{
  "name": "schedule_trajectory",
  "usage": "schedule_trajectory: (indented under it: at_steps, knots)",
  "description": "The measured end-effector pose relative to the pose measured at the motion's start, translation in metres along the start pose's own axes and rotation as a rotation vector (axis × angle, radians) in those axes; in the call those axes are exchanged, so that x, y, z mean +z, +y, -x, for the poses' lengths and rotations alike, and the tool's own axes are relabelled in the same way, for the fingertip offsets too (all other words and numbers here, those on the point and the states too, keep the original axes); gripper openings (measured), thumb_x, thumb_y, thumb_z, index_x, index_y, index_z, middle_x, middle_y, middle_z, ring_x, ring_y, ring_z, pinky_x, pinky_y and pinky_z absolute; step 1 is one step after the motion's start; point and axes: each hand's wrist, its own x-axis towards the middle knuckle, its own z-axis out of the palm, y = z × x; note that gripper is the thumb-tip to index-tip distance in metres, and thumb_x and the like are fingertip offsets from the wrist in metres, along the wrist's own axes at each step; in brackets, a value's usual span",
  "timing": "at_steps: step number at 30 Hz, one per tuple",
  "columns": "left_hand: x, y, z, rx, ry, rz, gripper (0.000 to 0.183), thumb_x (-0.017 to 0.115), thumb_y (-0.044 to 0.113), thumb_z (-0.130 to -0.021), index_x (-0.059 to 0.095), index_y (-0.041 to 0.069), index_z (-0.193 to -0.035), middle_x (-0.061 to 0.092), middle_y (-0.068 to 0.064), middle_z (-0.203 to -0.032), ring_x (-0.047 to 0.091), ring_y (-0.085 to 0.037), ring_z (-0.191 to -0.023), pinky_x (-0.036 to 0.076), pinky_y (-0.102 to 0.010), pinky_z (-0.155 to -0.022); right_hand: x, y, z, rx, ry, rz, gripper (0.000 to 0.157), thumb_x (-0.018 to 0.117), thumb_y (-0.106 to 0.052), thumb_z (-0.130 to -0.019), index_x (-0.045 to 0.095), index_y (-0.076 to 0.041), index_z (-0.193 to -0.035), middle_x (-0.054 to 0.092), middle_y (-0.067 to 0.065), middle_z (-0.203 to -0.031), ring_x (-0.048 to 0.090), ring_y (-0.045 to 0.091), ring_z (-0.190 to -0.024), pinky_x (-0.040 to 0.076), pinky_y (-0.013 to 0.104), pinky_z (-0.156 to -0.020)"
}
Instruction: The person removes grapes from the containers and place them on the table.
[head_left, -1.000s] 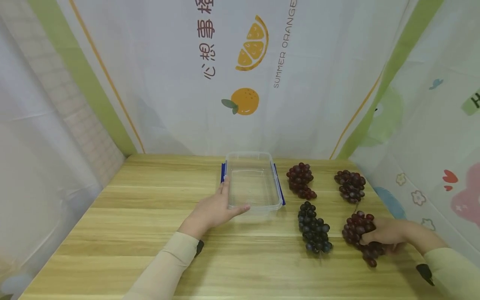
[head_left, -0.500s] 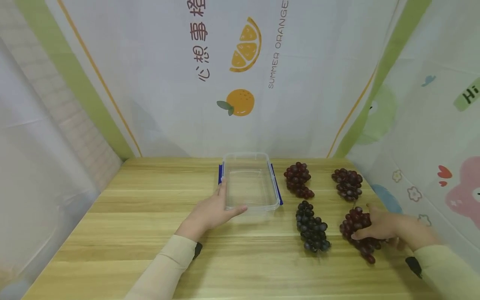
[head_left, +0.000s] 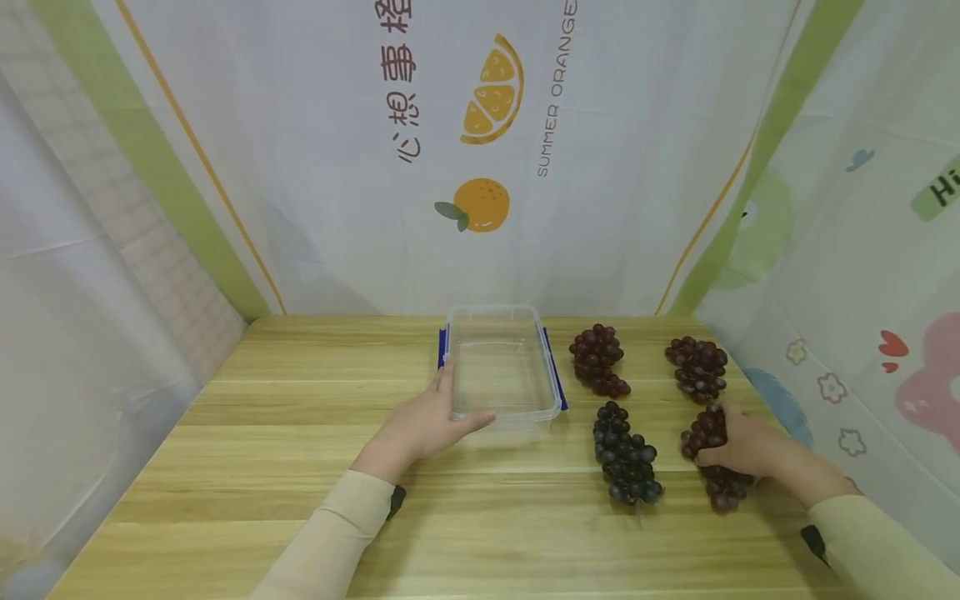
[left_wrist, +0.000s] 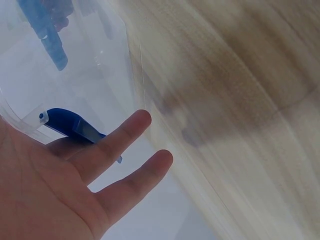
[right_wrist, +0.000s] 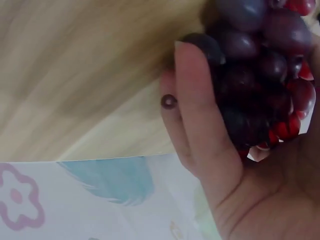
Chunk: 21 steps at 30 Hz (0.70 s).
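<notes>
A clear plastic food container (head_left: 528, 415) with blue side latches stands open-topped near the back of the table. At its near left corner rests my left hand (head_left: 422, 427), fingers along the side and thumb stretched along the front rim. The left wrist view shows straight, spread fingers beside a blue latch (left_wrist: 75, 126). On the right, my right hand (head_left: 759, 448) grips a bunch of red grapes (head_left: 705, 428), thumb on its near side. Close up, the fingers (right_wrist: 197, 100) curl around the dark red grapes (right_wrist: 247, 82).
Close to the held bunch lies a bunch of dark black grapes (head_left: 626, 458). Two more red bunches lie farther back, one red bunch (head_left: 597, 358) beside the container, another red bunch (head_left: 699, 368) near the table's right edge. Printed curtains (head_left: 337, 225) surround the wooden table (head_left: 300, 400).
My right hand has closed its fingers more tightly around the red grapes, and the bunch has shifted and gathered under it. The left hand stays at the container. The head view swung slightly.
</notes>
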Motion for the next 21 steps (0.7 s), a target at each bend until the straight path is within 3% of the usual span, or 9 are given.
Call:
schedule_trajectory:
  at_steps: [4, 10, 16, 21]
  knots:
    - [0.001, 0.000, 0.000, -0.002, 0.000, 0.003, 0.114, 0.036, 0.094, -0.072, -0.036, 0.041, -0.144, 0.015, -0.002, -0.164, 0.062, -0.028, -0.121, 0.054, -0.044, -0.087, 0.000, 0.005, -0.003, 0.006, 0.021, 0.037, 0.128, 0.072, -0.064, -0.077, 0.007, 0.025, -0.142, 0.035, 0.056, -0.128, 0.047, 0.065, -0.113, 0.050, 0.058, -0.082]
    - [0.000, 0.001, 0.001, -0.003, 0.007, 0.002, 0.115, 0.036, 0.094, -0.072, -0.035, 0.040, -0.144, 0.020, -0.004, -0.163, 0.060, -0.027, -0.124, 0.052, -0.045, -0.092, 0.002, 0.010, -0.002, -0.006, 0.093, 0.096, 0.130, 0.071, -0.069, -0.073, 0.012, 0.022, -0.144, 0.027, 0.058, -0.131, 0.041, 0.069, -0.114, 0.045, 0.067, -0.086]
    - [0.001, 0.001, 0.000, -0.003, 0.004, 0.001, 0.115, 0.036, 0.094, -0.072, -0.035, 0.039, -0.144, 0.022, -0.004, -0.162, 0.060, -0.027, -0.125, 0.052, -0.045, -0.093, 0.009, 0.003, 0.008, -0.059, 0.145, 0.155, 0.133, 0.071, -0.075, -0.068, 0.008, 0.004, -0.154, 0.025, 0.054, -0.135, 0.055, 0.063, -0.093, 0.049, 0.064, -0.072]
    - [-0.001, 0.002, 0.001, 0.000, 0.004, 0.008, 0.114, 0.038, 0.092, -0.074, -0.034, 0.038, -0.145, 0.013, -0.001, -0.164, 0.061, -0.026, -0.123, 0.053, -0.044, -0.091, 0.012, 0.001, 0.011, -0.049, 0.056, 0.179, 0.131, 0.071, -0.076, -0.066, 0.002, -0.013, -0.158, 0.015, 0.048, -0.144, 0.050, 0.070, -0.096, 0.049, 0.058, -0.061]
